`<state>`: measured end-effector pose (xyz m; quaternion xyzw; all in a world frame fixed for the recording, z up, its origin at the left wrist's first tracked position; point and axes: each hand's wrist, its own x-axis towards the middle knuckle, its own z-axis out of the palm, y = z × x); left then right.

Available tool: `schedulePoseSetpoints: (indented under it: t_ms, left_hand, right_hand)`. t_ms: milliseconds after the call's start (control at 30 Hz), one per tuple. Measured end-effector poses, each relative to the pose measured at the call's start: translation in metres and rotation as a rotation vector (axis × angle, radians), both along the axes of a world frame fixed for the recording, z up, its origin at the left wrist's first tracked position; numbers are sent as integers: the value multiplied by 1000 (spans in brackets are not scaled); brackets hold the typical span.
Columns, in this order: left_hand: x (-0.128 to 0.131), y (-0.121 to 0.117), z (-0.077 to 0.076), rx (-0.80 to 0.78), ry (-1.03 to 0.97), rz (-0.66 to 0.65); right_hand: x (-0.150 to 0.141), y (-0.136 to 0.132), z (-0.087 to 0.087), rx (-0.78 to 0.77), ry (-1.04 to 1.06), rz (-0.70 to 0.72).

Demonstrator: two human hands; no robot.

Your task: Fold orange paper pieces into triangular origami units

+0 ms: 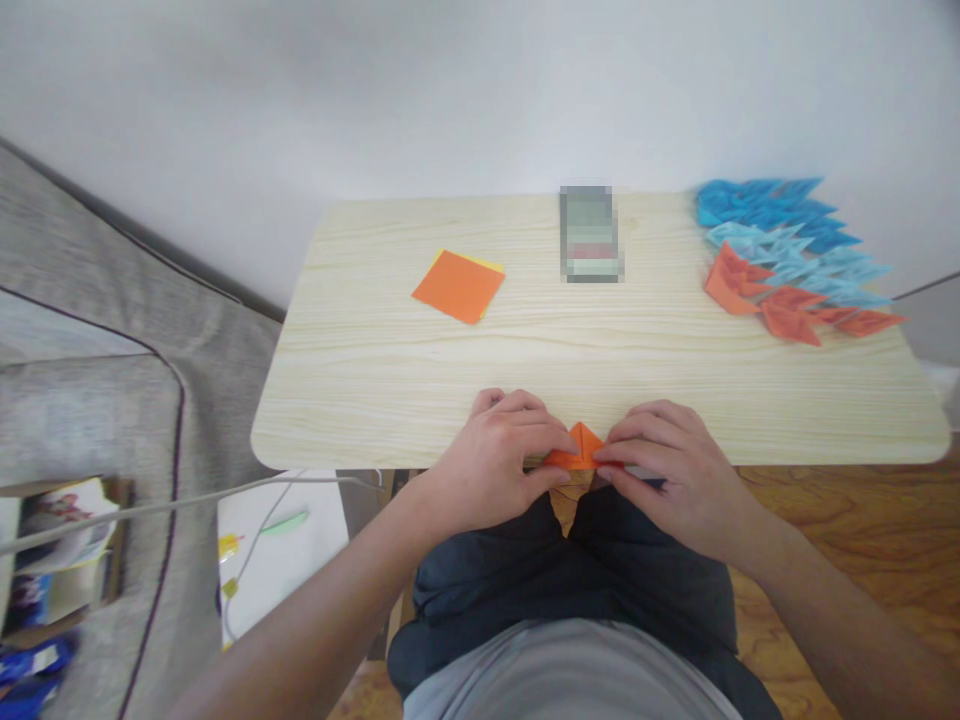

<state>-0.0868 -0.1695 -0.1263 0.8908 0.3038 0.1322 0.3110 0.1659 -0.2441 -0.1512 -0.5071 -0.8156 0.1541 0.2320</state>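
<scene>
A partly folded piece of orange origami paper (582,446) is held at the table's front edge, its pointed tip facing away from me. My left hand (508,450) pinches its left side between thumb and fingers. On the opposite side, my right hand (670,462) grips the right corner with thumb and fingertips. Both hands cover the paper's outer ends, so only the middle peak shows. Farther back on the left lies a stack of square paper (459,287), orange on top with yellow peeking out beneath.
Folded paper pieces stand in rows at the table's back right: dark blue (772,208), light blue (806,262) and orange-red (787,305). A blurred-out phone-like object (590,234) lies at the back middle. A grey sofa (217,390) and a cable (195,500) are at the left.
</scene>
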Motion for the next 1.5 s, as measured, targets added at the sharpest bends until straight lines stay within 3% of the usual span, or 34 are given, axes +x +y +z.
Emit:
schedulePoseSetpoints:
  t_ms: [300,767,1133,1500]
  left_hand:
    - [5,-4,2,3,-15,36]
    - [10,-17,-12,106,-57,111]
    - [4,-14,-21,180,-67,20]
    - [2,-14,-22,206,-42,-19]
  right_hand:
    - [-3,-2,2,1,3,-14]
    - [-19,-11,-5,55,20,-161]
    - [-15,5,10,-242,7,-216]
    - [-10,2,10,-280,82,-201]
